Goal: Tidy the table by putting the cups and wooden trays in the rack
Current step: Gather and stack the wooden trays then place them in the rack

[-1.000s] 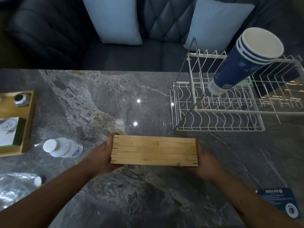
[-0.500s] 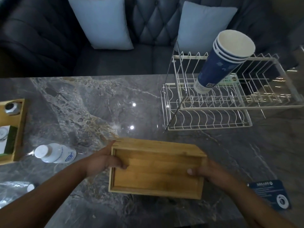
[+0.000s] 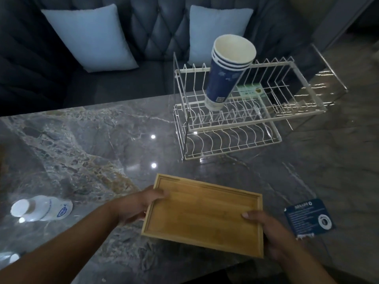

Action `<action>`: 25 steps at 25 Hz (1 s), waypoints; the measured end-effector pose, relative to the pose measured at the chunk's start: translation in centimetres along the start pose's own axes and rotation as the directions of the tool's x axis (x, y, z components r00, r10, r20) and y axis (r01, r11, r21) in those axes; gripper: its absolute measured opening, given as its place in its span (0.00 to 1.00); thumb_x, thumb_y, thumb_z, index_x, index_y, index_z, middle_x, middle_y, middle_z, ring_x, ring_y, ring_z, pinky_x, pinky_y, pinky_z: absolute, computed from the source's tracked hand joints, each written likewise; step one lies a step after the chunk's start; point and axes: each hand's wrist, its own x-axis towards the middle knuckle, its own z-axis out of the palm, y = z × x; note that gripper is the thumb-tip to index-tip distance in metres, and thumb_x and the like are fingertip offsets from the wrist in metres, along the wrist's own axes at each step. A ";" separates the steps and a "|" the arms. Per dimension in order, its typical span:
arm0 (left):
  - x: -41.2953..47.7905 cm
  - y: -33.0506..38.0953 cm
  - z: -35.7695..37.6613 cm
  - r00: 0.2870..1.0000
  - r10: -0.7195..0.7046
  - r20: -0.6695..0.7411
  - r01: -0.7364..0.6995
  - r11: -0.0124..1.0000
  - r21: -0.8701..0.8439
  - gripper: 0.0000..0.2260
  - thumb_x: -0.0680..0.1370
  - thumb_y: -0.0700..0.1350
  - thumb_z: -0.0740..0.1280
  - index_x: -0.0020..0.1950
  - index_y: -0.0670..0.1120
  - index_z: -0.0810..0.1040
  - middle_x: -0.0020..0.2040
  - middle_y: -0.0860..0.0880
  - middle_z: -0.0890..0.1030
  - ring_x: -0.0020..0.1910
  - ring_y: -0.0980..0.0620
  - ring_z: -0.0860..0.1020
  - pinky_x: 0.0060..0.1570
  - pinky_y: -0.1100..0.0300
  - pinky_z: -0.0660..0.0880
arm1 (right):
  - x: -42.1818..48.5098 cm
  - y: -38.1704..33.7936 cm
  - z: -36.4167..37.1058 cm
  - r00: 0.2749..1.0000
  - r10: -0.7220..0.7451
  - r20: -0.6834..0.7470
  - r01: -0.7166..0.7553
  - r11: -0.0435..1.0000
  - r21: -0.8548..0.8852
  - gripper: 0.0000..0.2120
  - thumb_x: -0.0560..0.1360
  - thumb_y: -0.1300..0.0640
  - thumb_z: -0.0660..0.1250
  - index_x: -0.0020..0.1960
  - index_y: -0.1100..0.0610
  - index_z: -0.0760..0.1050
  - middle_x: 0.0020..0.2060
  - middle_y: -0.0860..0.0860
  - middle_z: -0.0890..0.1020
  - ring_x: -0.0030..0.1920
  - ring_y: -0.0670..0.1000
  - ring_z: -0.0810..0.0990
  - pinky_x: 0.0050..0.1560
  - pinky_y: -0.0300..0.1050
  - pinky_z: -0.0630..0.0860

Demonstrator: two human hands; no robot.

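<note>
Blue card (image 3: 309,218), writing unreadable, wooden tray (image 3: 203,216)

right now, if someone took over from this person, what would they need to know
Left hand grips the wooden tray at its left edge; right hand grips its near right corner. The tray is held open side up, in front of the rack.
Done: the stack of blue cups leans in the rack's upper tier.
Left: set this tray into the rack. No other tray or cup is in view.
</note>
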 end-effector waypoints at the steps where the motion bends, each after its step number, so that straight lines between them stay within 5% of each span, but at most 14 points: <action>1: 0.4 -0.2 0.6 1.000 0.002 0.025 -0.001 0.998 -0.059 0.43 0.64 0.68 0.78 0.73 0.49 0.73 0.66 0.45 0.83 0.65 0.42 0.80 0.71 0.38 0.71 | -0.7 0.4 -0.9 1.000 -0.009 -0.028 0.009 1.000 0.030 0.29 0.59 0.60 0.75 0.59 0.61 0.78 0.50 0.67 0.86 0.43 0.66 0.87 0.37 0.59 0.84; 6: 2.2 -0.3 5.0 0.992 0.059 0.108 -0.023 0.950 -0.311 0.37 0.74 0.68 0.67 0.74 0.43 0.74 0.67 0.31 0.78 0.65 0.29 0.77 0.69 0.31 0.68 | -4.4 2.1 -5.3 0.986 -0.056 -0.154 0.089 0.973 0.215 0.20 0.68 0.59 0.71 0.60 0.54 0.77 0.48 0.65 0.87 0.44 0.69 0.87 0.40 0.65 0.83; 11: 3.9 0.3 10.1 0.994 0.103 -0.023 -0.095 0.781 -0.617 0.44 0.66 0.71 0.72 0.71 0.40 0.77 0.52 0.43 0.85 0.49 0.44 0.84 0.53 0.48 0.78 | -6.3 1.6 -6.9 0.967 -0.112 -0.231 0.187 0.923 0.336 0.17 0.69 0.56 0.71 0.57 0.52 0.76 0.44 0.64 0.87 0.42 0.67 0.87 0.39 0.61 0.83; 15: 5.2 1.9 15.0 0.962 0.187 -0.198 -0.265 0.816 -0.514 0.35 0.69 0.67 0.75 0.68 0.46 0.79 0.59 0.42 0.84 0.56 0.43 0.85 0.50 0.45 0.82 | -5.7 1.2 -6.2 0.948 -0.170 -0.270 0.274 0.868 0.415 0.20 0.67 0.57 0.72 0.59 0.53 0.75 0.44 0.62 0.88 0.52 0.67 0.83 0.45 0.61 0.82; 20: 6.7 4.3 17.2 0.839 0.338 -0.426 -0.503 0.781 -0.371 0.30 0.69 0.51 0.79 0.68 0.52 0.71 0.61 0.44 0.84 0.54 0.41 0.86 0.43 0.45 0.83 | -3.8 1.0 -4.4 0.923 -0.259 -0.285 0.371 0.798 0.475 0.23 0.67 0.58 0.74 0.61 0.50 0.77 0.51 0.60 0.88 0.46 0.62 0.88 0.43 0.63 0.83; 25: 8.0 3.6 19.4 0.905 0.254 -0.341 -0.388 0.822 -0.418 0.32 0.67 0.49 0.80 0.69 0.51 0.73 0.60 0.45 0.85 0.54 0.42 0.86 0.48 0.41 0.84 | -2.1 0.8 -1.4 0.929 -0.290 -0.231 0.369 0.786 0.496 0.25 0.66 0.56 0.75 0.61 0.57 0.77 0.52 0.62 0.87 0.47 0.61 0.88 0.42 0.58 0.83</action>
